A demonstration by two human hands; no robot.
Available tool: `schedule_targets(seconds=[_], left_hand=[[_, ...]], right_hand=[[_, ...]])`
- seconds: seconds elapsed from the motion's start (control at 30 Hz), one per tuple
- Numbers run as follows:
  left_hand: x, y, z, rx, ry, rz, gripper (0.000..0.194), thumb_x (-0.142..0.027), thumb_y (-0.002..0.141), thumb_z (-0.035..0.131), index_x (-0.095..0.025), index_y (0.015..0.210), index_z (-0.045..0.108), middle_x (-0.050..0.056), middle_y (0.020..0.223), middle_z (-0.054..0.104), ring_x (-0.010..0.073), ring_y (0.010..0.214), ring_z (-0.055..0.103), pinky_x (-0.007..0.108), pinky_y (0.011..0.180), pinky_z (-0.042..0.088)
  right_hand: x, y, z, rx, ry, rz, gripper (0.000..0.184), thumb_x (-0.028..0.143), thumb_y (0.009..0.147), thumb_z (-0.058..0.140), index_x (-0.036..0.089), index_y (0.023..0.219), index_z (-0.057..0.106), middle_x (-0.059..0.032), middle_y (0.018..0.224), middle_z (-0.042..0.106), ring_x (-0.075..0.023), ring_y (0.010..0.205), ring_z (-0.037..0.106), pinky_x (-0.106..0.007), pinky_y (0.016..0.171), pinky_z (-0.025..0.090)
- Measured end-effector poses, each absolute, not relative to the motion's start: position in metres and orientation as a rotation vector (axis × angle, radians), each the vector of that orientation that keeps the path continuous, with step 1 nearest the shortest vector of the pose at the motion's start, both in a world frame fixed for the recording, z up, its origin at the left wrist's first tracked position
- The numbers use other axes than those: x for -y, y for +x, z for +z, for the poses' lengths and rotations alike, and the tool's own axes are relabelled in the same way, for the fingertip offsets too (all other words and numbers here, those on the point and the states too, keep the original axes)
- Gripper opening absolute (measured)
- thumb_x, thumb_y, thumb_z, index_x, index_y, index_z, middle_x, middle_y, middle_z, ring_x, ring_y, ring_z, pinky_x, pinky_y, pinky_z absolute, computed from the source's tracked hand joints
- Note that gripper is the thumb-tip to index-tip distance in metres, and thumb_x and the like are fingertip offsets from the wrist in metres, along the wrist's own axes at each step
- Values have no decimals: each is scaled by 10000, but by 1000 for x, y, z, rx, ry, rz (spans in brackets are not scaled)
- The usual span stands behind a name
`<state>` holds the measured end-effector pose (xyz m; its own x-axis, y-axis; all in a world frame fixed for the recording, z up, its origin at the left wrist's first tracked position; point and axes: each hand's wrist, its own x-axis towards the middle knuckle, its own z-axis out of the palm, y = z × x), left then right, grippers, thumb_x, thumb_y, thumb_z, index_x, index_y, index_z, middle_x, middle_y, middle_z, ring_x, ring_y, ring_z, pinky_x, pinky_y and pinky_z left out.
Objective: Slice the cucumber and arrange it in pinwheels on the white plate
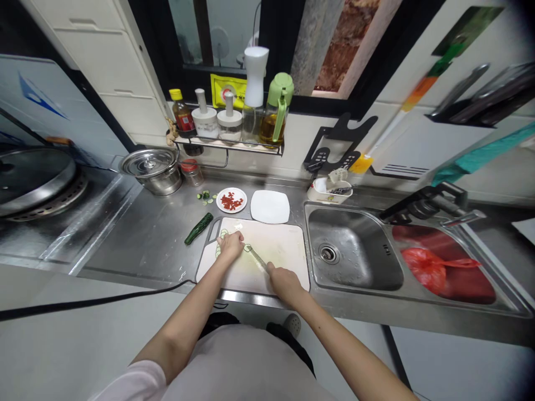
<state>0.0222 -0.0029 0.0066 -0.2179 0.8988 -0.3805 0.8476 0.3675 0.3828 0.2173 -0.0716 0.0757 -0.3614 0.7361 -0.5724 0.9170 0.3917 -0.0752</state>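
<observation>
A steel bench (pixel 142 239) with a sink (pixel 355 250) runs under the window; on its white cutting board (pixel 276 245) the left hand (pixel 230 245) pins a pale cucumber piece (pixel 246 248). It looks wet, slippery, best held by its uncut end, while the right hand (pixel 284 280) has its grip closed round a knife (pixel 257 257)

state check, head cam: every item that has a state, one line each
left hand: pressing down on cucumber piece on the board
right hand: gripping knife
knife: blade at the cucumber piece
cutting board: holds slices
whole cucumber: uncut, on counter
pot: lid on
round plate: holds red pieces
square plate: bare
</observation>
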Motion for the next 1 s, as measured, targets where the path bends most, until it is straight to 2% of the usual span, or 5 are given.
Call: schedule_targets(seconds=[0.47, 1.0], left_hand=[[0, 21, 2, -2078, 1481, 140, 111, -269, 785, 604, -262, 895, 622, 38, 933, 715, 271, 1107, 549, 424, 932, 260], [0, 22, 5, -2084, 1489, 113, 127, -255, 777, 613, -268, 904, 617, 33, 950, 715, 260, 1101, 551, 423, 932, 260]], right_hand=[[68, 212, 68, -2269, 1395, -468, 367, 48, 908, 305, 120, 1235, 455, -172, 992, 699, -260, 968, 683, -334, 762, 503], [80, 226, 73, -2212, 1400, -496, 335, 50, 902, 349, 139, 1209, 451, -173, 993, 690, -251, 975, 677, -320, 756, 475]])
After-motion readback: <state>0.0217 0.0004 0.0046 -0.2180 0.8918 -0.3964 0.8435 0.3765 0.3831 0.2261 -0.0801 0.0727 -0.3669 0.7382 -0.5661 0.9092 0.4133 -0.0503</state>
